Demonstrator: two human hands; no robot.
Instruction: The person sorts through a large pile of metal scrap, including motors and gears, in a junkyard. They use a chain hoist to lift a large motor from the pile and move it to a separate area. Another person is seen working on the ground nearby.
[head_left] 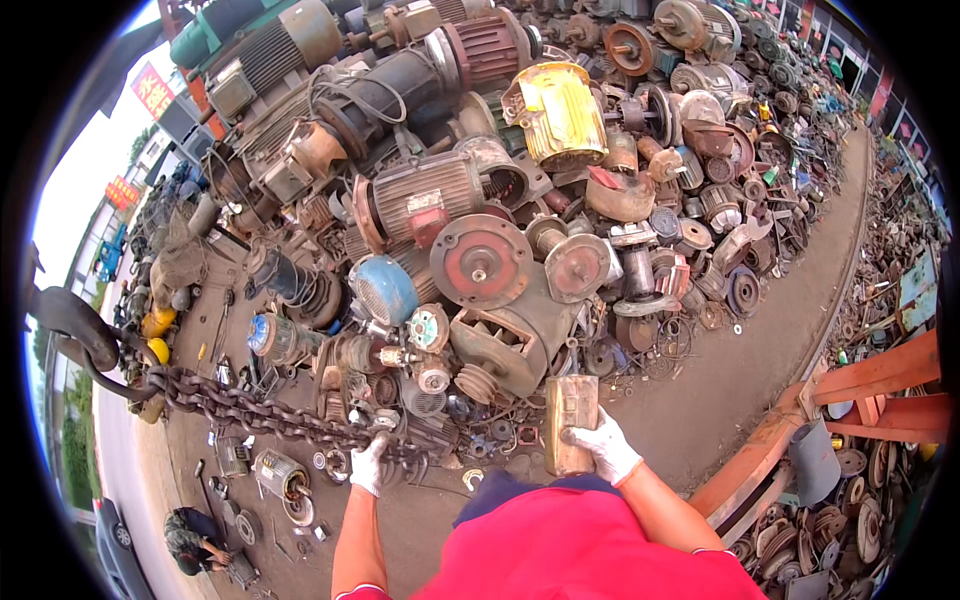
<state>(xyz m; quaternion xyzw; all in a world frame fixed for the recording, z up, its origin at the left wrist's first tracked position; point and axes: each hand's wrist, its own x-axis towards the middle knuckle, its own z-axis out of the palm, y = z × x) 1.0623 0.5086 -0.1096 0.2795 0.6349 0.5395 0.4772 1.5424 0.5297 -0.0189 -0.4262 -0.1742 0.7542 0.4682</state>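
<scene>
My right hand (pixel 604 449), in a white glove, grips a worn, yellowish-brown control box (pixel 572 418) upright before my waist, the thumb lying across its face. My left hand (pixel 368 466), also in a white glove, is closed at the lower end of a heavy rusty chain (pixel 250 400); its fingertips are partly hidden. The chain slants up leftward to a large dark hook (pixel 75 325). Just beyond my hands lie a grey-brown motor housing with a pulley (pixel 500 345) and a red-faced round flange (pixel 481 262).
A heap of old motors rises ahead, with a yellow motor (pixel 562 115) on it and a blue-capped motor (pixel 384 290) lower down. An orange steel beam (pixel 750 450) stands at right. Another person (pixel 195 540) crouches at lower left, beside an opened motor (pixel 285 480).
</scene>
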